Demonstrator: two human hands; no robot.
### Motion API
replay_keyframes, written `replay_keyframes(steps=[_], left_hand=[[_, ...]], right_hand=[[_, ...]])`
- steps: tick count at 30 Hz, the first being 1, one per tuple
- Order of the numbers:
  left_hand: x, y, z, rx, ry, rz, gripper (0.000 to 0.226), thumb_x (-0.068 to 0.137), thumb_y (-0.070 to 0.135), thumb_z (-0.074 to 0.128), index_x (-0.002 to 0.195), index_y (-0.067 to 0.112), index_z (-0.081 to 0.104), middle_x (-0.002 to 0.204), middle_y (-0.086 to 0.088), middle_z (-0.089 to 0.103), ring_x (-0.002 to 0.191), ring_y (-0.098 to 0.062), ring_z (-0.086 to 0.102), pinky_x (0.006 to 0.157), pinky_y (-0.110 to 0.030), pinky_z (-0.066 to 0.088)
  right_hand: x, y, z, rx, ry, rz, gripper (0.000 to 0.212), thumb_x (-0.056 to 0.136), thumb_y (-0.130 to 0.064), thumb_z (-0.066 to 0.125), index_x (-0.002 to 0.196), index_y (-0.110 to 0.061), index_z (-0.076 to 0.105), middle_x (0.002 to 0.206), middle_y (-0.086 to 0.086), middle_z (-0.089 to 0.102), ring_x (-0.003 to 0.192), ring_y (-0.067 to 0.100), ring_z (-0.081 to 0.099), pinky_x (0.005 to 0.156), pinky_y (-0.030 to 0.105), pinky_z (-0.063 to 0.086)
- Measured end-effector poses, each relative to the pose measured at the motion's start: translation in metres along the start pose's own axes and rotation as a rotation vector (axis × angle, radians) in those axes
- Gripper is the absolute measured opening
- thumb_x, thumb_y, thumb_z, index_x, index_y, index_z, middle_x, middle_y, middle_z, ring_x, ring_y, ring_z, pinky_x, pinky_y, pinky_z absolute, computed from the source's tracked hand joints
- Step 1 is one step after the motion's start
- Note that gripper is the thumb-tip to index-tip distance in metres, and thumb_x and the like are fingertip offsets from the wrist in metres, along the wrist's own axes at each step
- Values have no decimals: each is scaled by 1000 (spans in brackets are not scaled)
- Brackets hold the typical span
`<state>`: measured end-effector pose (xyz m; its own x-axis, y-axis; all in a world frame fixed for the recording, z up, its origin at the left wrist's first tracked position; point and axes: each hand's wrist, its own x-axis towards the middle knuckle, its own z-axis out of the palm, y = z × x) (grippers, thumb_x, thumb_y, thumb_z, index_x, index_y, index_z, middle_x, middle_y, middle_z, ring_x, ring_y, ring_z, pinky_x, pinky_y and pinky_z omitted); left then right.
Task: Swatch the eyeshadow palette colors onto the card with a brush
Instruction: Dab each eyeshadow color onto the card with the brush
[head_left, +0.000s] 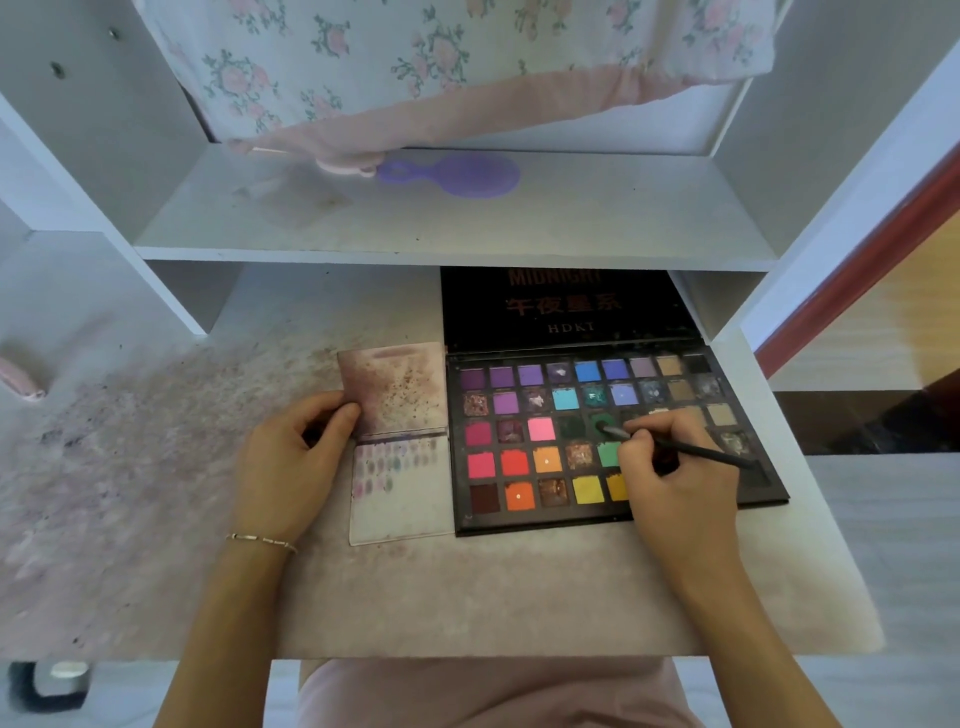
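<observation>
An open black eyeshadow palette (524, 519) with several rows of coloured pans lies on the desk, its lid (561, 306) propped up behind. My right hand (670, 483) grips a thin dark brush (691, 451), whose tip sits in a dark green pan (602, 423) in the third row. To the left of the palette lies a folded white card (400, 499) with rows of faint swatches on its lower half and purple smudges on the upper half. My left hand (291, 457) holds the card's left edge, thumb on top.
The desk top (156, 493) is stained with pink and purple powder. A shelf (447, 223) overhangs the back of the desk, with a purple hand mirror (462, 174) on it and floral fabric (415, 62) hanging above. The desk's right edge lies just past the palette.
</observation>
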<state>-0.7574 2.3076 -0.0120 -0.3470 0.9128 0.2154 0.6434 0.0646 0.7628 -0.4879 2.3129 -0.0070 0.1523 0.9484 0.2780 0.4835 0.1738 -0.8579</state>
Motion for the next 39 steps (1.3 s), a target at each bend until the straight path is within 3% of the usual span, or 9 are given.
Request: replay_keyframes(steps=[11,15,20,23,26,30,35,39], left_hand=[[0,0,0,12,-6,1,15,86,13,58,94,15,70,81,11,63,75,-10,57,69,-19,42],[0,0,0,3,-8,-2,15,86,13,58,94,15,70,80,12,63,73,-6,56,69,-16,42],[0,1,0,-13,-3,4,14,85,10,58,93,13,70,79,12,62,73,2,54,65,-7,40],[0,1,0,-17,-6,5,15,85,10,58,94,12,70,80,11,62,74,3,54,65,-1,39],[0,1,0,-13,-9,-1,15,85,11,58,94,13,70,81,10,63,73,0,55,65,-4,40],[0,1,0,-10,-5,1,14,85,11,58,93,14,70,81,11,63,74,-7,57,68,-15,41],[0,2,-1,-13,3,6,14,85,11,59,92,14,70,78,17,60,73,5,54,67,-13,40],[1,2,-1,-22,-3,4,14,85,12,59,92,14,71,79,16,61,73,-1,56,69,-14,42]], right_hand=[[0,-1,0,10,17,1,31,81,1,53,72,-29,49,70,-7,55,67,-1,54,54,7,43],[0,-1,0,-17,2,6,21,82,0,53,78,-21,53,73,-11,54,74,-3,55,59,5,44],[0,-2,-1,10,3,-11,30,80,2,52,72,-27,50,69,-6,55,67,1,54,54,7,43],[-1,-3,-1,17,-9,-49,25,81,6,53,76,-18,54,70,-6,55,68,2,54,54,7,43],[-2,-5,0,35,-25,-81,16,83,0,53,80,-14,57,74,-7,56,72,1,56,57,6,43],[-6,-13,6,111,-54,-87,16,79,-13,49,80,-28,54,76,-11,57,74,1,58,59,7,45],[-16,-27,26,208,-159,-100,22,79,-14,53,77,-35,52,73,-5,58,65,8,55,56,12,44],[-24,-38,44,192,-276,-141,22,81,-16,54,81,-38,53,77,-10,57,72,5,55,59,8,42]])
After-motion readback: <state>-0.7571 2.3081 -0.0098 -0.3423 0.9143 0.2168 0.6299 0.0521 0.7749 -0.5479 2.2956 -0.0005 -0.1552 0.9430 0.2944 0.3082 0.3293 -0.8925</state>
